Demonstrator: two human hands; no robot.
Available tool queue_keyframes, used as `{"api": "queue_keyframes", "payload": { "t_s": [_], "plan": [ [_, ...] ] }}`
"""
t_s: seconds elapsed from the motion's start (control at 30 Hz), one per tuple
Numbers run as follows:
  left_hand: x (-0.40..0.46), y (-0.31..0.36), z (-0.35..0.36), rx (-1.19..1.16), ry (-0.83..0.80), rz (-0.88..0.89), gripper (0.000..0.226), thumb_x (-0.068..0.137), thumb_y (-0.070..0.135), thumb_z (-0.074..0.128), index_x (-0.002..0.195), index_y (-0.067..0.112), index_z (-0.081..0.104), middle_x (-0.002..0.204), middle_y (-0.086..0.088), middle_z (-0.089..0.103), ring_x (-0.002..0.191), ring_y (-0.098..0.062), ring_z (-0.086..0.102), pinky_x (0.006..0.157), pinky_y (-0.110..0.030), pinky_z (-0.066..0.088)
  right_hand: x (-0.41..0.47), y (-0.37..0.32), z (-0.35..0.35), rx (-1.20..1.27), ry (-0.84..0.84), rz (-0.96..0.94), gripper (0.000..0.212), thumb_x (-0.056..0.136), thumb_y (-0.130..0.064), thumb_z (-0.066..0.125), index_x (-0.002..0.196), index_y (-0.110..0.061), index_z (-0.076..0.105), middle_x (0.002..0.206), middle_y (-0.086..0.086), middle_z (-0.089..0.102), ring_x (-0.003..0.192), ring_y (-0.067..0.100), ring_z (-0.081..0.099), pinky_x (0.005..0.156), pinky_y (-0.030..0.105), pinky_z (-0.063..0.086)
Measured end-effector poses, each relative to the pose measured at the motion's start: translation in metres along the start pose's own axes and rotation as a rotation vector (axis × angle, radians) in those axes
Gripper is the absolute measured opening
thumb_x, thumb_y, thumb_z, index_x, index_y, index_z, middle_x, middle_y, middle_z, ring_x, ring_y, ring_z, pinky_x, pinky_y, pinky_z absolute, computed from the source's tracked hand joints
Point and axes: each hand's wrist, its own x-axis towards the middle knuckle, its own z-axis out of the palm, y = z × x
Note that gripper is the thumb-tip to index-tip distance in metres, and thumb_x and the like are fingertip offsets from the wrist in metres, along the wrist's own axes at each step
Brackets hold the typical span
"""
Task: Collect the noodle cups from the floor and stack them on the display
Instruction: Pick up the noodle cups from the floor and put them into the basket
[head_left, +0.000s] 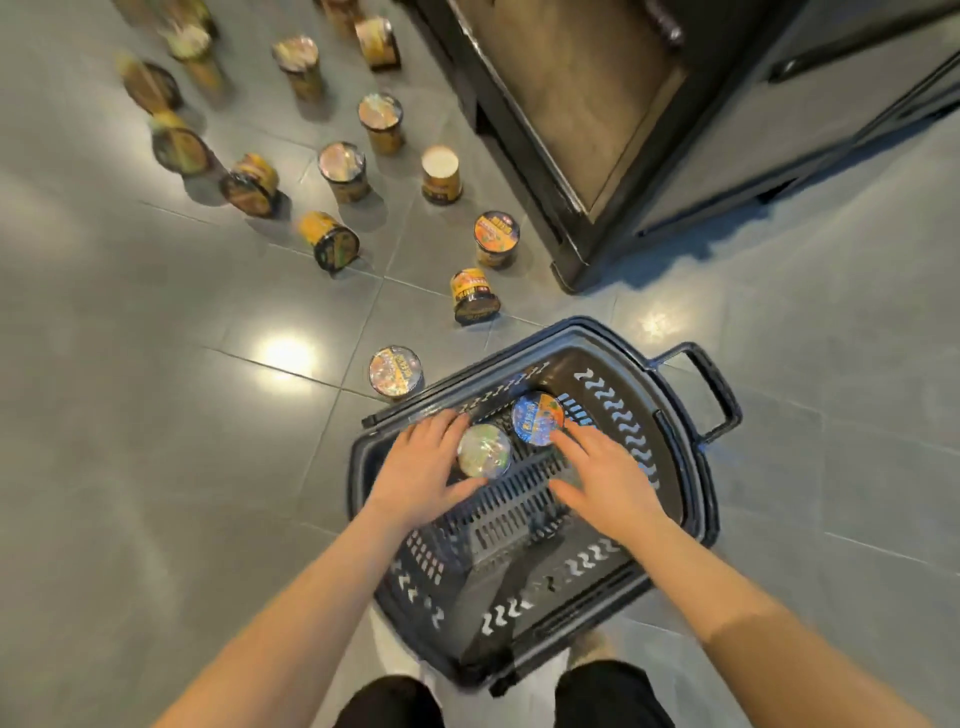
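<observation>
Left hand (421, 467) curled round a foil-lidded cup (484, 450) inside the basket (691, 483), thumb and fingers on its sides; right hand (605, 475) spread, fingertips against the blue-lidded cup (537, 417) just beside it at 1 o'clock. More cups across the floor (130, 415) from 10 to 12 o'clock, some upright, some tipped over, nearest one (396, 371) touching the basket's rim. Dark display (597, 130) at 1 o'clock.

Two cups (511, 434) stand in basket (691, 467); others scattered on floor (156, 415) beyond.
</observation>
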Motion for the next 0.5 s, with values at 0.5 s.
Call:
{"api": "queue_keyframes", "payload": {
  "t_s": [0.5],
  "plan": [
    [-0.206, 0.006, -0.228, 0.017, 0.238, -0.022, 0.071, 0.088, 0.059, 0.052, 0.142, 0.013, 0.043, 0.14, -0.007, 0.05, 0.124, -0.027, 0.051, 0.099, -0.043, 0.046, -0.168, -0.185, -0.153, 0.146, 0.223, -0.057, 0.064, 0.096, -0.041, 0.053, 0.152, -0.023, 0.028, 0.156, 0.0, 0.029, 0.143, 0.018, 0.027, 0.115, 0.033, 0.026]
  ]
}}
